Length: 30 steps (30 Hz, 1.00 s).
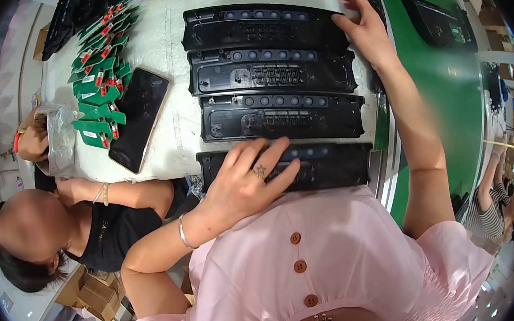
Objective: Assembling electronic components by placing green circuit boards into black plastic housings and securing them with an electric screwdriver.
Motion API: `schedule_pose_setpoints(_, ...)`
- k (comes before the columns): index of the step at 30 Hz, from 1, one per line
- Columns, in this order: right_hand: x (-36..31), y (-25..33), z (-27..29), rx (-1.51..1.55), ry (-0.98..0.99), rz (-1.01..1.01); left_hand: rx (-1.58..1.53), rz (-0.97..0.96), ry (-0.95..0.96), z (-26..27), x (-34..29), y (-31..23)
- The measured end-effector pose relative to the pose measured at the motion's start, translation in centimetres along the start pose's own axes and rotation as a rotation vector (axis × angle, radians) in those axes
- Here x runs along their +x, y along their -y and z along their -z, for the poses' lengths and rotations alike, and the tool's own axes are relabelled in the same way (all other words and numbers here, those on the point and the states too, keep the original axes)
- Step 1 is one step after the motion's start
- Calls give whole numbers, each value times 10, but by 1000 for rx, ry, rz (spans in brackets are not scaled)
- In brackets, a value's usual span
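Observation:
Several long black plastic panels, each with a row of round buttons, lie one behind another before me. My left hand point(247, 177) rests over the nearest panel point(338, 168), its fingers apart and covering part of the button row. At the far right, my right hand point(363, 29) reaches to the end of the farthest panel point(220, 31), with thumb and fingers spread at its corner. Between them lie a second panel point(211, 73) and a third panel point(222, 123), both with rectangular cut-outs in the middle.
A black smartphone point(140, 119) lies left of the panels, beside a heap of green circuit boards point(101, 82) with red and white parts. A clear plastic bag point(60, 139) is near a co-worker point(114, 217) at left. Right of the table runs a green surface point(429, 88) carrying a black housing point(431, 13).

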State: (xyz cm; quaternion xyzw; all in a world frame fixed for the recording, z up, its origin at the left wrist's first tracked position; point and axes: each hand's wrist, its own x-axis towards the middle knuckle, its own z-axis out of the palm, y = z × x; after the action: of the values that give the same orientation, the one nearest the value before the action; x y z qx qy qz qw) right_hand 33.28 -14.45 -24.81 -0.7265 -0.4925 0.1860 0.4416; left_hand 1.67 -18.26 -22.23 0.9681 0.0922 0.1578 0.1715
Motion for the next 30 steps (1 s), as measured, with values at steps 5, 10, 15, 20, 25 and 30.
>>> schedule_pose_setpoints(5,9,-1,-8,-135,108,192,3,71,31,-14,16,7)
schedule_pose_setpoints(10,6,1,-3,-65,130,120,85,156,31,-18,33,7)
schedule_pose_setpoints(15,-36,14,15,121,45,57,76,187,49,-19,36,8)
schedule_pose_setpoints(20,-76,23,21,18,21,201,66,116,84,-26,33,-4)
schedule_pose_setpoints(25,-79,35,22,122,28,-37,80,142,44,-16,42,6)
schedule_pose_setpoints(30,-103,41,25,399,-15,-164,51,337,-344,26,38,55)
